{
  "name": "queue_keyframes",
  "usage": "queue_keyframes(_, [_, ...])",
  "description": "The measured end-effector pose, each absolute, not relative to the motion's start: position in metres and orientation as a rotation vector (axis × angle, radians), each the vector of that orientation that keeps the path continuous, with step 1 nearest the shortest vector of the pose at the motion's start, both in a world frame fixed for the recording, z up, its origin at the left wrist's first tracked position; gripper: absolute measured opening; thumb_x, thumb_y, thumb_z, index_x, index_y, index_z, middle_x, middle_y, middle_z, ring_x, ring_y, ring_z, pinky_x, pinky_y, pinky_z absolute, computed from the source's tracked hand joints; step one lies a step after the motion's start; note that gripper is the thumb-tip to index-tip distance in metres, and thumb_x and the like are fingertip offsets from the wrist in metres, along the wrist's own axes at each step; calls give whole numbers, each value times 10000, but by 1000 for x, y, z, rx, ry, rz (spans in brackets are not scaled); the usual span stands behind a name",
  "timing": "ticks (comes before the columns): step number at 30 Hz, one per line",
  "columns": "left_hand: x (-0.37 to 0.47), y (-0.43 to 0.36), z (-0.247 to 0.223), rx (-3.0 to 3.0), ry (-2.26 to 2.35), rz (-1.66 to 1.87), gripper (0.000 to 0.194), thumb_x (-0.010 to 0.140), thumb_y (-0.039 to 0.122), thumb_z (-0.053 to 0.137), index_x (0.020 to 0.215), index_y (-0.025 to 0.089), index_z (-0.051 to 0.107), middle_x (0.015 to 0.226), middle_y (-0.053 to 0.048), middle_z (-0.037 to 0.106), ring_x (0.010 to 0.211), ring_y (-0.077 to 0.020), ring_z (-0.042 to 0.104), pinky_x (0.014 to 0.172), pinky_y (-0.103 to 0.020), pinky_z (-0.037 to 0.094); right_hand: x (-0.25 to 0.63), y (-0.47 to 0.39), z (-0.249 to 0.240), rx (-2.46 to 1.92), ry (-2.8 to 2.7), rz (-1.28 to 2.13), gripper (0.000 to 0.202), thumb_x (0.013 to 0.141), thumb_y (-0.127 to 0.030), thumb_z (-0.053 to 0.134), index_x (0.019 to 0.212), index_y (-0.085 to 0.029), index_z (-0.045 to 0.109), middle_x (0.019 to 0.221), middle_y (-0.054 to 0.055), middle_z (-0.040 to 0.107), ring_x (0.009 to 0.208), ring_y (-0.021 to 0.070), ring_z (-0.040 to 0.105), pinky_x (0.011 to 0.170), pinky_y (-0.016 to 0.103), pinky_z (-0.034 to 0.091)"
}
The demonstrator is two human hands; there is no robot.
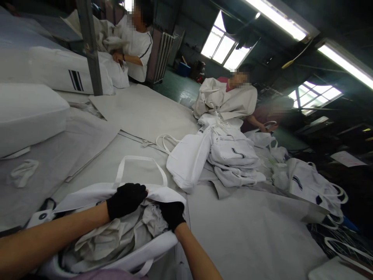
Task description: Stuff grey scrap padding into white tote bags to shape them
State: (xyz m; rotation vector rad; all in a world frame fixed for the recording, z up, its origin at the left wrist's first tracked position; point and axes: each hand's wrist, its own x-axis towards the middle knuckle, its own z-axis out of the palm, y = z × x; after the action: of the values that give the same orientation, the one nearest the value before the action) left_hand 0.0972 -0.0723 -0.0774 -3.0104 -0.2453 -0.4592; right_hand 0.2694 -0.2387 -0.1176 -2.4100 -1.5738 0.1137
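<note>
Gripping the white tote bag (151, 247) on the worktop (105, 163) with our left hand (126, 200), right hand (174, 214) inside, grip hidden, we should press the crumpled stuffing (128, 235) evenly.

open bag (154, 249) — smooth, matt | crumpled filling (99, 241) — creased, matt | dull metal post (91, 50)

I find one white bag (157, 246), mouth open, at the lower left of the frame. Crumpled grey-beige paper-like stuffing (101, 242) lies inside. I note its far handle (141, 158) looped out towards frame centre, unfolded.
</note>
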Motion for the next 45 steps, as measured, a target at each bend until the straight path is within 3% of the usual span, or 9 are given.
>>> queue_keyframes(7, [85,-39,-41,-3265,-346,-105,385,876,259,522,1255,203,555,1280,-149,529,1041,-292,570,834,-434,497,237,-261,-38,-2311,-1542,-173,388,860,-336,535,1207,-181,614,1144,156,653,983,334,640,769,499,553])
queue_keyframes(13, [70,-16,-21,-3315,-373,-55,634,813,281,610,1410,225,404,1340,-165,453,1102,-309,524,899,-443,463,149,-211,43,-1528,-2140,-21,384,898,-361,557,1271,-277,519,1343,29,529,1235,217,468,1050,422,402])
queue_keyframes(16, [69,-13,-27,-3271,-392,-174,642,810,224,602,1417,290,402,1295,-134,483,1036,-296,545,847,-439,478,129,-188,22,-1402,-2388,120,210,936,-304,486,1100,-231,593,1185,8,608,1147,201,504,1060,403,368])
queue_keyframes(19, [71,-15,-33,-3236,-400,-209,493,871,223,528,1355,298,479,1116,-109,561,884,-266,573,729,-405,490,135,-185,-34,-1658,-2354,82,102,848,-206,538,909,-187,617,972,53,640,918,234,570,871,417,468])
queue_keyframes(23, [64,-34,-47,-3233,-327,-276,294,906,188,470,1160,234,612,903,-81,601,791,-232,585,660,-351,483,147,-187,-106,-1989,-2192,188,290,702,-204,588,981,-155,650,1045,124,659,906,296,604,764,440,490])
queue_keyframes(30, [40,-67,-89,-3011,-450,-857,362,887,124,500,1237,196,556,1109,-106,629,988,-256,595,843,-405,480,138,-175,-113,-1980,-2139,288,208,677,-226,567,846,-160,669,794,79,682,736,261,624,620,364,480])
queue_keyframes(35, [35,-62,-85,-2964,-367,-1037,306,916,170,526,1219,198,555,1114,-77,638,1040,-232,583,913,-381,456,158,-215,-52,-1641,-1131,575,171,742,-215,573,871,-207,684,904,36,689,833,185,638,752,303,513])
queue_keyframes(39, [42,-66,-76,-2951,-459,-1054,369,889,291,600,1243,199,554,1152,-93,623,1082,-260,566,942,-415,448,205,-258,-34,-1379,-57,750,226,796,-425,628,866,-211,651,863,44,682,801,189,650,775,359,556])
queue_keyframes(45, [108,-62,-43,-3251,-451,-372,612,831,505,601,1371,241,488,1195,-135,603,1033,-299,589,824,-430,494,254,-258,-51,-1035,351,923,197,823,-380,643,830,-192,582,776,23,670,771,159,672,812,351,573])
